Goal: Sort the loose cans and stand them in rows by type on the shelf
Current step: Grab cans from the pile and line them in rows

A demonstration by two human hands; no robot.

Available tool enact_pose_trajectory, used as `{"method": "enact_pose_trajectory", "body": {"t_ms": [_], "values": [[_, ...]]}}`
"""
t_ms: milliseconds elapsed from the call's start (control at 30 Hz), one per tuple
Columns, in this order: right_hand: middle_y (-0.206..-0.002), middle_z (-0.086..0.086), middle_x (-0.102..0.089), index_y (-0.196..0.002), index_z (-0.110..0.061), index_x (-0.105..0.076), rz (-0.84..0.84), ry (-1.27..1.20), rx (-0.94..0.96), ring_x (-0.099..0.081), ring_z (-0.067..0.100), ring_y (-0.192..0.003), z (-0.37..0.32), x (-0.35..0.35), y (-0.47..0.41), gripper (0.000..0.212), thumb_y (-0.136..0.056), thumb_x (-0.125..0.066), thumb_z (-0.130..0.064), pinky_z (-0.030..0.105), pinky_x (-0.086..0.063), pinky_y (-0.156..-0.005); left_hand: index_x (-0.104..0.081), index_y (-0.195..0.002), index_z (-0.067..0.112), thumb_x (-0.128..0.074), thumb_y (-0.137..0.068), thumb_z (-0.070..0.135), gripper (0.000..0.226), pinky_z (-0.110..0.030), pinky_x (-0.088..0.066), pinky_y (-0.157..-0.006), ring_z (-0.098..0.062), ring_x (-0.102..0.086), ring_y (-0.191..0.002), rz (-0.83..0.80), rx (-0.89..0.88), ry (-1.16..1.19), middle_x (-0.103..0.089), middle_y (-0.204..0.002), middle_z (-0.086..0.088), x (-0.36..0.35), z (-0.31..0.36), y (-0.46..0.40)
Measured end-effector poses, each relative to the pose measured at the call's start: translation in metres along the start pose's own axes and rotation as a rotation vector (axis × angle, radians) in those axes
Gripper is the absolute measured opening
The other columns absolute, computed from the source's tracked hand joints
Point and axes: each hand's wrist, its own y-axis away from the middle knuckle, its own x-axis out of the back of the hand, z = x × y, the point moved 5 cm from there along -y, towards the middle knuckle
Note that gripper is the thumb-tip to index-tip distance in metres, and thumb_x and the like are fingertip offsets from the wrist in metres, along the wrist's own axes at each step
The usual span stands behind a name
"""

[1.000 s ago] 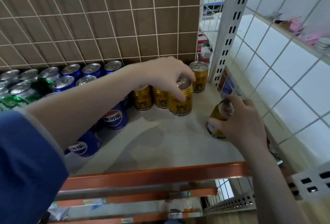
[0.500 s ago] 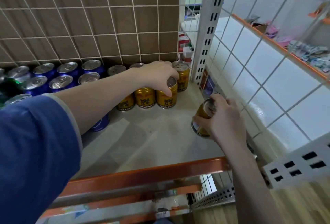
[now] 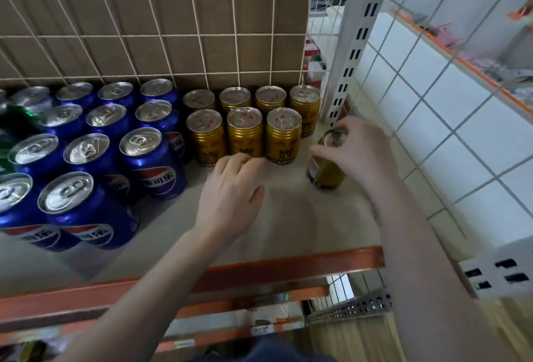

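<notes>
Gold cans (image 3: 244, 134) stand in two rows at the back of the beige shelf (image 3: 288, 223). Blue Pepsi cans (image 3: 150, 160) fill rows to their left, and green cans (image 3: 11, 122) show at the far left edge. My right hand (image 3: 360, 154) grips one more gold can (image 3: 327, 160) by its top, tilted, on the shelf to the right of the front gold row. My left hand (image 3: 230, 191) hovers just in front of the front gold row with loosely curled fingers and holds nothing.
A brown panel behind a white wire grid (image 3: 161, 15) backs the shelf. A white perforated upright (image 3: 354, 44) and a wire grid side wall (image 3: 450, 119) close the right. An orange rail (image 3: 259, 272) edges the shelf's front.
My left hand has let go of the front-row gold can and drawn back toward me. My right hand has carried its gold can closer to the row.
</notes>
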Motion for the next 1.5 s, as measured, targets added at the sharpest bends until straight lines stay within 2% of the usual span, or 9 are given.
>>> {"method": "enact_pose_trajectory", "body": {"t_ms": [200, 300, 400, 500, 800, 1067, 1333, 1433, 1500], "values": [[-0.074, 0.002, -0.055, -0.084, -0.011, -0.057, -0.127, 0.247, 0.039, -0.048, 0.014, -0.062, -0.024, 0.004, -0.032, 0.058, -0.071, -0.064, -0.067, 0.026, -0.033, -0.048, -0.051, -0.132, 0.016, -0.054, -0.091, 0.031, 0.043, -0.036, -0.033, -0.102, -0.025, -0.038, -0.126, -0.198, 0.122, 0.044, -0.045, -0.138, -0.007, -0.042, -0.021, 0.006], [-0.106, 0.008, -0.064, -0.113, -0.011, -0.060, -0.330, 0.320, 0.101, -0.058, 0.022, -0.089, -0.029, 0.003, -0.033, 0.068, -0.073, -0.063, -0.065, 0.031, -0.047, -0.066, -0.054, -0.129, 0.016, -0.052, -0.092, 0.033, 0.041, -0.037, -0.032, -0.103, -0.026, -0.042, -0.124, -0.164, 0.114, 0.040, -0.048, -0.135, -0.009, -0.049, -0.025, 0.009], [-0.138, 0.005, -0.048, -0.137, -0.017, -0.045, -0.491, 0.275, 0.208, -0.046, 0.024, -0.123, -0.039, 0.006, -0.021, 0.070, -0.077, -0.072, -0.042, 0.035, -0.041, -0.095, -0.053, -0.130, 0.018, -0.051, -0.092, 0.034, 0.042, -0.036, -0.030, -0.104, -0.025, -0.039, -0.126, -0.153, 0.115, 0.040, -0.046, -0.137, -0.008, -0.048, -0.027, 0.009], [-0.140, 0.004, -0.045, -0.138, -0.019, -0.044, -0.493, 0.259, 0.231, -0.043, 0.023, -0.125, -0.039, 0.014, -0.015, 0.070, -0.076, -0.075, -0.027, 0.032, -0.039, -0.093, -0.051, -0.133, 0.019, -0.049, -0.093, 0.037, 0.043, -0.035, -0.029, -0.106, -0.023, -0.037, -0.128, -0.155, 0.110, 0.053, -0.044, -0.139, -0.006, -0.049, -0.028, 0.009], [-0.091, 0.008, -0.065, -0.099, -0.010, -0.064, -0.336, 0.422, 0.091, -0.057, 0.022, -0.078, -0.030, 0.017, -0.037, 0.057, -0.071, -0.068, -0.060, 0.028, -0.039, -0.057, -0.052, -0.131, 0.020, -0.050, -0.092, 0.037, 0.043, -0.035, -0.030, -0.105, -0.023, -0.039, -0.127, -0.152, 0.102, 0.061, -0.046, -0.137, -0.006, -0.049, -0.030, 0.011], [-0.063, 0.006, -0.051, -0.062, -0.011, -0.049, -0.328, 0.486, 0.143, -0.050, 0.020, -0.061, -0.053, 0.012, -0.063, 0.051, -0.070, -0.070, -0.057, 0.027, -0.032, -0.049, -0.065, -0.112, 0.013, -0.059, -0.082, 0.030, 0.035, -0.040, -0.044, -0.091, -0.031, -0.053, -0.109, -0.101, 0.106, 0.092, -0.059, -0.118, -0.012, -0.046, -0.031, 0.011], [-0.064, 0.007, -0.050, -0.067, -0.009, -0.052, -0.311, 0.442, 0.161, -0.047, 0.018, -0.060, -0.055, 0.008, -0.072, 0.043, -0.072, -0.074, -0.046, 0.028, -0.031, -0.048, -0.058, -0.125, 0.016, -0.055, -0.089, 0.034, 0.041, -0.037, -0.037, -0.099, -0.026, -0.045, -0.120, -0.125, 0.094, 0.089, -0.052, -0.130, -0.008, -0.048, -0.030, 0.011], [-0.079, 0.008, -0.057, -0.098, -0.004, -0.060, -0.320, 0.383, 0.157, -0.052, 0.023, -0.075, -0.050, 0.006, -0.068, 0.049, -0.075, -0.072, -0.046, 0.027, -0.034, -0.053, -0.057, -0.126, 0.017, -0.055, -0.089, 0.033, 0.041, -0.037, -0.036, -0.100, -0.025, -0.043, -0.122, -0.131, 0.109, 0.098, -0.052, -0.130, -0.007, -0.047, -0.029, 0.011], [-0.105, 0.014, -0.061, -0.120, -0.005, -0.054, -0.335, 0.333, 0.147, -0.056, 0.028, -0.094, -0.047, 0.007, -0.062, 0.059, -0.079, -0.069, -0.046, 0.029, -0.040, -0.066, -0.056, -0.127, 0.018, -0.053, -0.090, 0.034, 0.041, -0.036, -0.034, -0.102, -0.023, -0.041, -0.123, -0.145, 0.117, 0.099, -0.050, -0.132, -0.006, -0.047, -0.028, 0.010]]}}
